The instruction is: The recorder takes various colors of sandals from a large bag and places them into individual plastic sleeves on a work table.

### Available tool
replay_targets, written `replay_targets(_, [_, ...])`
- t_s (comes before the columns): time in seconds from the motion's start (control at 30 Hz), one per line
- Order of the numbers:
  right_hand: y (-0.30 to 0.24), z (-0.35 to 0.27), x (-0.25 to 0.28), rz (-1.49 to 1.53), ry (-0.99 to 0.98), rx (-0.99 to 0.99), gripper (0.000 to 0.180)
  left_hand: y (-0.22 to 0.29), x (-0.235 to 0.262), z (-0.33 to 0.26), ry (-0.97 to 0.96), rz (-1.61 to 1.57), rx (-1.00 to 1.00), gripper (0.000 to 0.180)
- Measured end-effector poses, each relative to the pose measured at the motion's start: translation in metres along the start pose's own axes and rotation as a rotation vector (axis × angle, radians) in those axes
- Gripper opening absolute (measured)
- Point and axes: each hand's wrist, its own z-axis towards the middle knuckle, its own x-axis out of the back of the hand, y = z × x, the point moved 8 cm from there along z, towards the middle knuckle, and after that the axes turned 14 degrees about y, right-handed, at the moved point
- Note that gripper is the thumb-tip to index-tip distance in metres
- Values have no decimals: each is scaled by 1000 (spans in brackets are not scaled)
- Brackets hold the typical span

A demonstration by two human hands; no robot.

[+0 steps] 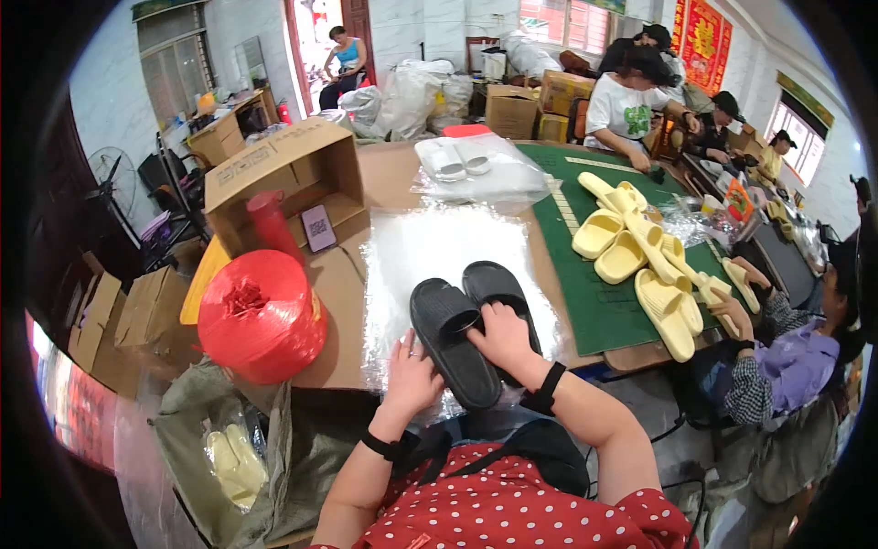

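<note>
A pair of black slide slippers lies side by side on a stack of clear plastic bags (393,247), soles down and toes pointing away from me. My right hand (508,340) closes around the inner edge of the right slipper (491,276), beside its strap, its thumb near the left slipper (448,329). My left hand (412,380) rests on the bags along the outer edge of the left slipper, fingers extended and apart. Whether its fingertips pinch any plastic is hard to see.
A big roll of red plastic twine (261,316) and an open cardboard box (283,174) stand at left. White slippers (453,157) lie behind the bags. Yellow slippers (631,238) cover a green mat (567,302), where a person in purple (800,352) handles some. A sack (174,416) holds bagged slippers.
</note>
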Motion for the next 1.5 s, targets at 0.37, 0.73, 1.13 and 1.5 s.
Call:
replay_targets(0.37, [132, -13, 82, 265, 347, -438, 23, 5, 36, 16, -113, -120, -88, 54])
replay_targets(0.73, [143, -87, 171, 908, 397, -720, 35, 11, 47, 34, -67, -234, -50, 48])
replay_targets(1.13, [98, -103, 145, 922, 198, -703, 31, 6, 47, 31, 185, -345, 95, 16])
replay_targets(1.5, [-7, -76, 130, 483, -199, 13, 26, -18, 27, 41, 99, -655, 480, 24])
